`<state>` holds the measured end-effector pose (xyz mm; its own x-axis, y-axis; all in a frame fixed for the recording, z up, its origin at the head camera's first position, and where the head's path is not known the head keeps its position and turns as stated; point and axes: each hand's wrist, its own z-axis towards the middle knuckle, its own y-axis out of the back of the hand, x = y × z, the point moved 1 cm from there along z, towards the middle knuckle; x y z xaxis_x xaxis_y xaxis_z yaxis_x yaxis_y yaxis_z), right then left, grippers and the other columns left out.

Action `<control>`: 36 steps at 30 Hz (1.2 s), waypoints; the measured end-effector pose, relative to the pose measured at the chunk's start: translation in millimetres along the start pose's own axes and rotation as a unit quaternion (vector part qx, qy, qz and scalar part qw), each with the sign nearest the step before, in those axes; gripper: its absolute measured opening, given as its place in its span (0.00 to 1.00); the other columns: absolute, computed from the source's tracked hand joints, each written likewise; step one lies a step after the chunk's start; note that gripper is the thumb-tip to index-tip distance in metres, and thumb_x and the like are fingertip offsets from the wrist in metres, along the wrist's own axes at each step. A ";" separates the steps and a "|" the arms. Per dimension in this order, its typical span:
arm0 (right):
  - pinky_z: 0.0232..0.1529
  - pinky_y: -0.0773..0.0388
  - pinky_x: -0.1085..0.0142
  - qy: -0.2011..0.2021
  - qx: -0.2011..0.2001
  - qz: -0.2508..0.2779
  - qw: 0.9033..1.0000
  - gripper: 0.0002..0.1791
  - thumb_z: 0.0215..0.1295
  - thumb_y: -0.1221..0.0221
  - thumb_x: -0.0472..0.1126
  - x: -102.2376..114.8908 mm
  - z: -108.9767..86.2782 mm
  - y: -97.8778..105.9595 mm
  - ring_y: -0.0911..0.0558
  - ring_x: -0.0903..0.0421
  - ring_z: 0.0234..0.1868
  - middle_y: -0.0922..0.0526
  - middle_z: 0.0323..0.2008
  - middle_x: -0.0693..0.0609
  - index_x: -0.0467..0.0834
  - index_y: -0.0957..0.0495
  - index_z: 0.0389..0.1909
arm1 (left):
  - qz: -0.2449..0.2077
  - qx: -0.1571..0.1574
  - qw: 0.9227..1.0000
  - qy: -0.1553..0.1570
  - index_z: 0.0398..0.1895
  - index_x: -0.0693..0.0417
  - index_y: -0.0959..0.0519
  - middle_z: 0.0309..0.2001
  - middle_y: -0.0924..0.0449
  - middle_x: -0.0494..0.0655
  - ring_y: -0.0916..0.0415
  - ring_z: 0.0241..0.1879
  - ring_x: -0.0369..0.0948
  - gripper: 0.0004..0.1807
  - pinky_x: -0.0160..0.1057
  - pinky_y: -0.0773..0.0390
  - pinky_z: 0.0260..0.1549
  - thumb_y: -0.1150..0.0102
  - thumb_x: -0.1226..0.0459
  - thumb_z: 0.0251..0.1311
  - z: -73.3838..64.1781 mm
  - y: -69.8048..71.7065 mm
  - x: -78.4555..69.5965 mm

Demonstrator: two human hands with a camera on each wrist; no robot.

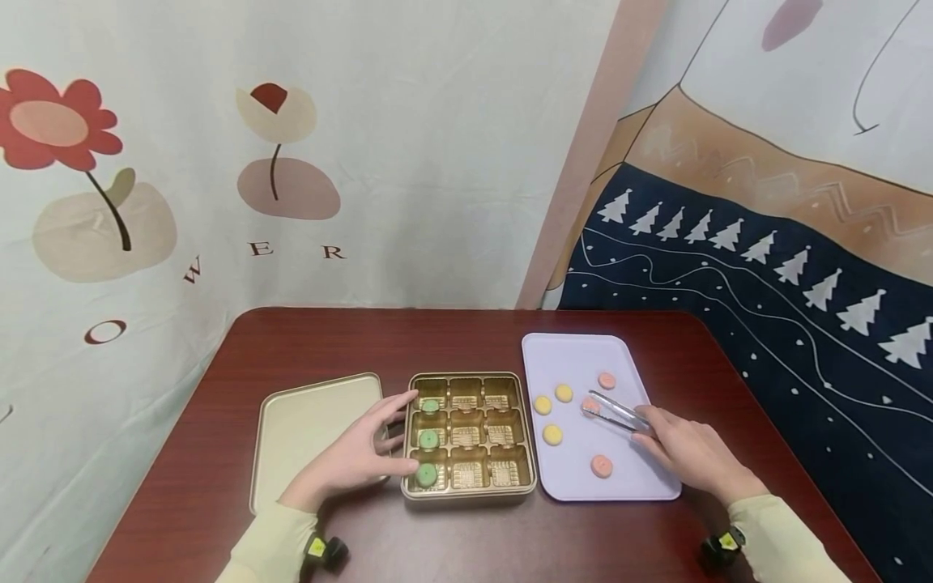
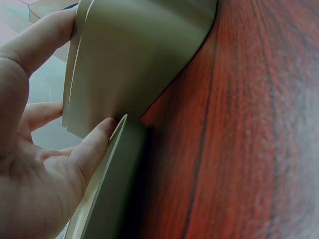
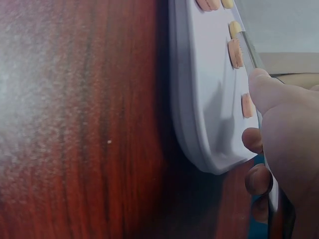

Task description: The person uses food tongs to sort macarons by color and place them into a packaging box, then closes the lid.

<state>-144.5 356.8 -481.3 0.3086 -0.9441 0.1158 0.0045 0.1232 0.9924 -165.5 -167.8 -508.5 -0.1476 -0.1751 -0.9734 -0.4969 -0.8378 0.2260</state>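
My left hand point(image 1: 362, 453) rests against the left side of a gold box point(image 1: 535, 453), its thumb and fingers spread along the rim. Inside is an insert with rows of square compartments. Its left column holds three small green discs point(image 1: 428, 439), one per compartment. With my right hand point(image 1: 688, 449) I grip metal tongs point(image 1: 619, 413) over the lilac tray point(image 1: 641, 478). The tong tips lie on either side of a pink disc point(image 1: 590, 406); in the right wrist view the tongs point(image 3: 251, 50) reach down beside the pink disc point(image 3: 235, 54).
On the tray are also three yellow discs point(image 1: 552, 435), a pink disc point(image 1: 607, 380) at the back and another pink disc point(image 1: 601, 465) in front. A shallow gold lid point(image 1: 313, 429) lies left of the box, partly under my left hand. A printed curtain point(image 1: 437, 162) hangs behind the table point(image 1: 466, 340).
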 end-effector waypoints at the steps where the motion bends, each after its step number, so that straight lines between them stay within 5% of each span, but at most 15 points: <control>1: 0.41 0.09 0.52 -0.003 0.003 0.002 1.000 0.27 0.72 0.34 0.55 -0.1 -0.5 -0.6 0.21 0.60 0.36 0.13 0.49 0.49 0.44 0.25 0.63 | 0.000 0.000 1.000 0.000 0.85 0.53 0.47 0.81 0.52 0.63 0.43 0.76 0.68 0.61 0.45 0.25 0.70 0.18 0.63 0.50 0.0 -0.1 0.1; 36: 0.46 0.09 0.46 -0.015 -0.002 0.017 1.000 0.23 0.72 0.34 0.55 2.2 1.4 -0.5 0.18 0.56 0.40 0.12 0.53 0.48 0.49 0.22 0.62 | 0.001 -0.001 1.000 -0.005 0.85 0.51 0.46 0.81 0.52 0.61 0.42 0.75 0.67 0.61 0.44 0.24 0.69 0.18 0.64 0.50 0.5 0.3 1.6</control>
<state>-145.1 354.2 -481.4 0.2802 -0.9481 0.1504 -0.0015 0.1563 0.9877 -166.3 -168.1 -510.0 -0.1573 -0.1717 -0.9725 -0.4950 -0.8384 0.2281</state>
